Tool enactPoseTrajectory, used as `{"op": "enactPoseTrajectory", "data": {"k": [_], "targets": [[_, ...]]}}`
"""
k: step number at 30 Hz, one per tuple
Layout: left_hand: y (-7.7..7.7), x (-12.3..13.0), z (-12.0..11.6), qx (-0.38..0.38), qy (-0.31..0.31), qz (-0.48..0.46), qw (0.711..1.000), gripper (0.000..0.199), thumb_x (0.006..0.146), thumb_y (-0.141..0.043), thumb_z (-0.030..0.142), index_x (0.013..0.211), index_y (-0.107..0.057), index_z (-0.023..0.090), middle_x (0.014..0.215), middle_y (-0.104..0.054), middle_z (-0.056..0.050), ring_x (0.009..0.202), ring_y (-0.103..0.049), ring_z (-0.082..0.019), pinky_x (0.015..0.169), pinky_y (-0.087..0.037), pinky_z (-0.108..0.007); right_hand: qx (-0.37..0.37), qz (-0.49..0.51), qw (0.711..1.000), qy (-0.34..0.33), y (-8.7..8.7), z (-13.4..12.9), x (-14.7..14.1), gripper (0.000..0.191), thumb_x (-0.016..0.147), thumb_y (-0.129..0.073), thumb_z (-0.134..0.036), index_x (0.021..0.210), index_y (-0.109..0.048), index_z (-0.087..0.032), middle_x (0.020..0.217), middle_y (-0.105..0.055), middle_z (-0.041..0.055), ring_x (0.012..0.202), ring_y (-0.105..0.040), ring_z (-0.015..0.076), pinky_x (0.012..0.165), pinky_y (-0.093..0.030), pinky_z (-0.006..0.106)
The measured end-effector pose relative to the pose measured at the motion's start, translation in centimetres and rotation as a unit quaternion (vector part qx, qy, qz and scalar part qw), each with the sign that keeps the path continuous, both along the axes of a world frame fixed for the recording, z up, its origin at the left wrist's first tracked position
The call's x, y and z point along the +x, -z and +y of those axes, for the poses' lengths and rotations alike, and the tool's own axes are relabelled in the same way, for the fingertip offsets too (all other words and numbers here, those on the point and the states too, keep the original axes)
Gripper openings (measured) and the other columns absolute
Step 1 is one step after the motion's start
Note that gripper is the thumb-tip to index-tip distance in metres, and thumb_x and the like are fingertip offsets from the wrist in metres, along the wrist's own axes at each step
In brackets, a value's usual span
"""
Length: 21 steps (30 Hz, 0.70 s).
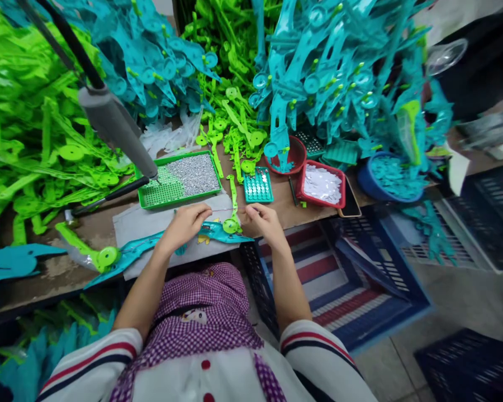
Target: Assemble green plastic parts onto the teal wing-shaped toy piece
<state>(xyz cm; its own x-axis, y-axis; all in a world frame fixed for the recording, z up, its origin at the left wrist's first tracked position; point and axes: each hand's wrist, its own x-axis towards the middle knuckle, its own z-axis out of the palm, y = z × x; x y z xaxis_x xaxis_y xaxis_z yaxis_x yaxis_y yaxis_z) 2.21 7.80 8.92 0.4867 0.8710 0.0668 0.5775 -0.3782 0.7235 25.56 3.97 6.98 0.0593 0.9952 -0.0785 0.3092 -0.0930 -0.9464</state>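
A thin reddish cord or wire is stretched between my two pinching hands, above the grey cloth. My left hand holds its left end, over a long blue plastic part. My right hand grips the right end, near the table's front edge. Between my hands, a green plastic piece with a round disc lies across the blue part. Another green piece with a disc rests on the blue part's left end.
A hanging grey screwdriver points into a green tray of small metal pieces. Behind are heaps of green and blue parts. A teal tray, red basket and blue bowl stand right, above a blue crate.
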Motion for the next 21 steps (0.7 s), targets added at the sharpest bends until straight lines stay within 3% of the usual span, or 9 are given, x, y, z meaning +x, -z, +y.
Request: {"op": "enactPoseTrajectory", "data": {"k": [3,9,14,18,21], "targets": [[1.5,0.9,-0.4,-0.014,-0.002,0.083,0.996,0.023,0.096,-0.045,0.026,0.087,-0.065,0.021,0.087,-0.071,-0.004,0.083,-0.065,-0.02,0.072,-0.044,-0.028,-0.014,-0.093,0.995,0.017,1.9,0.9,0.3,0.044,0.086,-0.051,-0.057,0.091,-0.072,-0.018,0.08,-0.073,0.0036,0.072,-0.063,0.017,0.071,-0.046,0.028],[2.3,3.3,-0.6,-0.02,-0.003,0.149,0.989,0.024,0.098,-0.042,0.027,0.094,-0.066,0.022,0.097,-0.071,-0.006,0.092,-0.065,-0.022,0.077,-0.046,-0.03,-0.067,-0.218,0.973,0.037,3.2,2.0,0.9,0.035,0.091,-0.047,-0.045,0.096,-0.072,-0.021,0.062,-0.07,0.0026,0.069,-0.068,0.0208,0.069,-0.044,0.028],[2.5,4.0,-1.0,-0.014,0.004,0.157,0.988,0.024,0.098,-0.043,0.027,0.096,-0.066,0.022,0.099,-0.071,-0.006,0.091,-0.065,-0.021,0.077,-0.046,-0.03,-0.069,-0.17,0.981,0.068,3.5,1.2,0.7,0.036,0.092,-0.044,-0.046,0.094,-0.07,-0.021,0.055,-0.067,0.0001,0.064,-0.067,0.0194,0.067,-0.045,0.027],[2.9,2.2,-1.1,0.001,-0.008,0.177,0.984,0.025,0.098,-0.043,0.027,0.093,-0.067,0.022,0.094,-0.071,-0.006,0.088,-0.065,-0.022,0.076,-0.046,-0.03,-0.068,-0.083,0.993,0.057,4.3,-0.3,-0.8,0.042,0.093,-0.041,-0.05,0.089,-0.069,-0.019,0.05,-0.061,-0.0024,0.052,-0.059,0.0152,0.062,-0.044,0.026],[2.8,0.9,-1.6,0.03,0.0,0.178,0.984,0.026,0.098,-0.044,0.028,0.096,-0.069,0.022,0.091,-0.07,-0.006,0.087,-0.065,-0.021,0.077,-0.047,-0.031,-0.069,-0.09,0.992,0.06,4.1,-1.5,-1.5,0.041,0.092,-0.042,-0.051,0.089,-0.07,-0.02,0.053,-0.061,-0.0026,0.051,-0.057,0.0141,0.06,-0.042,0.025]]}}
